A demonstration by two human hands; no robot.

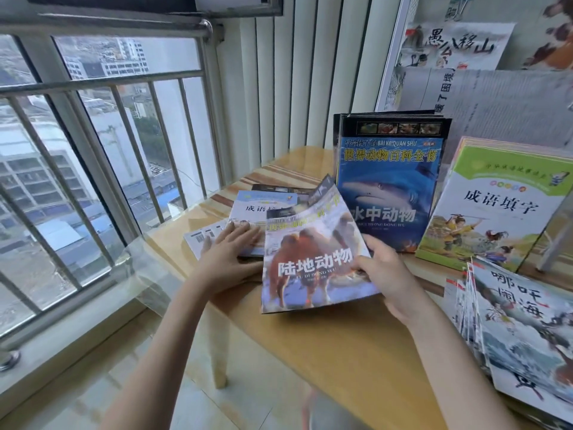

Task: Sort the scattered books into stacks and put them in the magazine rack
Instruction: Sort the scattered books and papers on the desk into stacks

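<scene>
The camel-cover book [313, 259] is pinched at its right edge by the right hand [387, 277], thumb on the cover and fingers behind, and is held tilted above the wooden table [356, 352]. The left hand [226, 252] is laid flat, fingers straight, on the scattered books [257, 212] at the table's far left, just beside the lifted book. The two hands are kept apart.

The held book is judged to be a thin, glossy paperback: light, flexible, and likely to sag or slide if gripped at one corner only. A hold along the spine or mid-edge, with fingers spread beneath, would probably keep it flat. Its cover design matches the shark-cover stack [390, 187], which stands upright behind it, so that stack appears to be its destination.

Further right, a green-topped idiom book stack [496, 206] leans upright, and a fanned stack of ink-painting storybooks [521, 330] lies at the table's right edge. Behind them the magazine rack [483, 88] is seen, with a storybook [455, 45] already displayed in it.
</scene>
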